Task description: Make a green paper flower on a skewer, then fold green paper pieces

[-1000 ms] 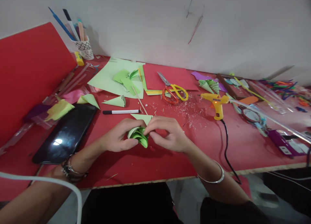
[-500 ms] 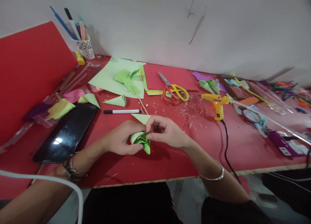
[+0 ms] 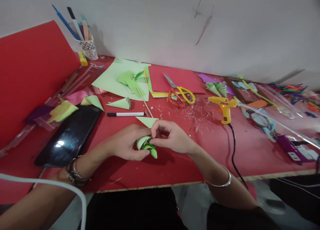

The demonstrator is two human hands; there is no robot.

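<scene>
Since the earlier frame, both hands and the green folded paper (image 3: 147,146) have shifted slightly right and toward the table (image 3: 175,171) front edge; the rest of the layout is unchanged.

The paper should be very light, thin and springy, stiff along the creases but soft at the open layers. Not slippery, probably; easily crushed or torn. Best hold: lightly around the outer wrap, or a fingertip pinch on one layer's edge; no squeezing across the opening.

The paper sits between the hands, apparently held off the table, nearer the front edge than the back, layered opening facing the wearer. Left hand (image 3: 128,145) grasps it from the left, thumb on the near side, fingers curled behind. Right hand (image 3: 172,136) pinches at its right rim with thumb and fingertip; exact contact partly hidden.

Just beyond, away from the front edge: a pale green paper triangle (image 3: 146,121), then a marker (image 3: 126,114) and a thin stick (image 3: 146,104). Glue gun (image 3: 223,107) well apart, toward the right end.
</scene>
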